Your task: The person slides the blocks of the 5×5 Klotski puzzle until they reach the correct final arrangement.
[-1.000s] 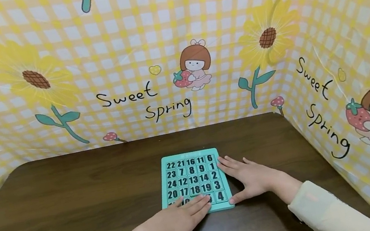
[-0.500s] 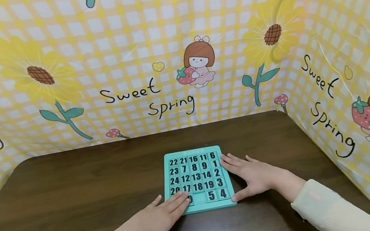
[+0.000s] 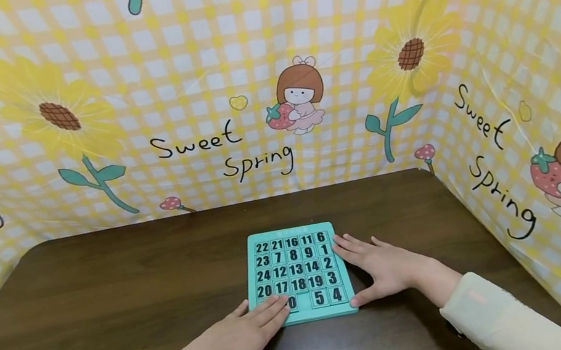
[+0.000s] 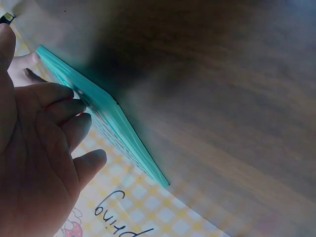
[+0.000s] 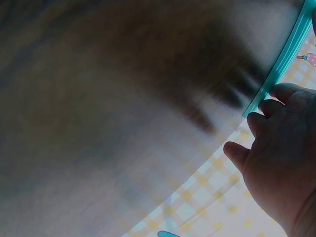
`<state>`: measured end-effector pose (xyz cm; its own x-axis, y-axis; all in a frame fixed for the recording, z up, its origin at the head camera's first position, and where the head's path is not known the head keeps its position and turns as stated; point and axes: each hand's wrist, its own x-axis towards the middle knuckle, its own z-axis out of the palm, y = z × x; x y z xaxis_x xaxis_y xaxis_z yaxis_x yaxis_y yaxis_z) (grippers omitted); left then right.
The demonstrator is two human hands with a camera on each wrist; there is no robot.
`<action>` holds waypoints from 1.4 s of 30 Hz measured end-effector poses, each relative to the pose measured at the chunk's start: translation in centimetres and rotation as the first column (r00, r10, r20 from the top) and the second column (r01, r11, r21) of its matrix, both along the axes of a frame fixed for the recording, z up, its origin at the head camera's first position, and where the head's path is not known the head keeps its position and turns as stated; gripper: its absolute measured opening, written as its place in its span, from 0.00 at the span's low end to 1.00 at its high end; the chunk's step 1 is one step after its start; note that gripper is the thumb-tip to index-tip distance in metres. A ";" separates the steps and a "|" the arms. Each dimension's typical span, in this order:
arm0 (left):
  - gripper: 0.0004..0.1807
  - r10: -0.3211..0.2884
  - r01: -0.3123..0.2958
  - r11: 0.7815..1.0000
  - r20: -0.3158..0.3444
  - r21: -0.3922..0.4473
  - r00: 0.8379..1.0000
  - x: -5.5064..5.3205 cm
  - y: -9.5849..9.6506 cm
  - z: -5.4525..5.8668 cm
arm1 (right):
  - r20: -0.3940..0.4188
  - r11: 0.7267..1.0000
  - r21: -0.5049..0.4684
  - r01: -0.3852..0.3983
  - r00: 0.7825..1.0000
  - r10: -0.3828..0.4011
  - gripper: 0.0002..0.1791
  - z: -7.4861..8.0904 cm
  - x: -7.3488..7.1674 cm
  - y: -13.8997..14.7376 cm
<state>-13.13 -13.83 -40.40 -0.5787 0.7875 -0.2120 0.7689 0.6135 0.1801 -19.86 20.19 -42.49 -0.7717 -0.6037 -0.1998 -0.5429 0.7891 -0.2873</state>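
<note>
A turquoise number slide puzzle (image 3: 306, 318) lies flat on the table, with black numbers on its square tiles. Along its bottom row, a bare slot shows between the tile ending in 0 and the 5 tile (image 3: 319, 298). My left hand (image 3: 232, 346) reaches over the lower left corner, its straight fingertips on the bottom-row tiles and covering the leftmost ones. In the left wrist view, the fingers overlap the puzzle's edge (image 4: 118, 123). At the right side, my right hand (image 3: 384, 268) rests with spread fingers, fingertips and thumb against the frame's edge (image 5: 276, 74).
The dark brown wooden table (image 3: 107, 280) extends on both sides of the puzzle. Behind it and to the right hangs a yellow checked cloth (image 3: 187, 91) printed with flowers and cartoon figures, meeting the table's edges.
My left hand has drawn left along the bottom row, uncovering the bare slot and the 5 tile. The right hand stays at the puzzle's right edge. The head view has shifted slightly.
</note>
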 end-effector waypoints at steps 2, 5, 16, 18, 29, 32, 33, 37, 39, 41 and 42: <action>0.49 -0.002 0.002 1.000 -0.002 -0.002 1.000 0.0 0.2 0.0 | 0.000 1.000 -0.006 -0.004 1.000 0.004 0.61 0.0 0.0 0.0; 0.49 -0.005 0.005 1.000 -0.002 -0.005 1.000 -0.1 0.7 0.0 | -0.001 1.000 -0.007 -0.007 1.000 0.007 0.61 0.0 0.0 -0.1; 0.49 -0.019 0.020 1.000 0.018 -0.022 1.000 -0.5 1.6 0.1 | 0.004 1.000 -0.018 -0.011 1.000 0.012 0.61 -0.1 0.1 -0.2; 0.49 -0.004 0.005 1.000 0.029 -0.017 1.000 -0.5 1.1 0.4 | 0.010 1.000 -0.023 -0.015 1.000 0.015 0.61 -0.1 0.1 -0.3; 0.51 0.078 -0.077 0.996 -0.016 0.039 0.997 0.0 -2.6 0.7 | 0.007 1.000 -0.001 -0.010 1.000 0.010 0.61 0.1 0.0 0.0; 0.50 0.091 -0.089 0.994 -0.023 0.055 0.996 0.3 -3.3 0.5 | 0.012 1.000 -0.003 -0.006 1.000 0.006 0.62 0.0 0.0 0.0; 0.50 0.091 -0.090 0.994 -0.023 0.059 0.996 0.4 -3.4 0.4 | 0.010 1.000 0.000 -0.006 1.000 0.006 0.61 -0.1 0.0 0.1; 0.50 0.092 -0.090 0.994 -0.035 0.069 0.995 0.9 -3.8 -0.2 | 0.008 1.000 0.003 -0.002 1.000 0.002 0.62 -0.1 -0.1 0.1; 0.51 0.092 -0.089 0.994 -0.052 0.069 0.994 1.1 -4.0 -0.4 | 0.006 1.000 0.005 -0.004 1.000 0.004 0.62 -0.1 -0.1 0.0; 0.51 0.096 -0.091 0.993 -0.066 0.069 0.993 1.1 -4.0 -0.5 | 0.006 1.000 -0.001 -0.006 1.000 0.006 0.62 -0.1 -0.1 0.0; 0.50 0.096 -0.092 0.993 -0.069 0.069 0.993 1.1 -4.0 -0.5 | 0.005 1.000 -0.004 -0.007 1.000 0.007 0.62 -0.1 -0.1 0.0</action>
<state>-11.99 -17.81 -40.92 -0.6627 0.7398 -0.1164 0.7208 0.6723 0.1687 -19.97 20.20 -42.55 -0.7663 -0.6100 -0.2017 -0.5470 0.7841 -0.2933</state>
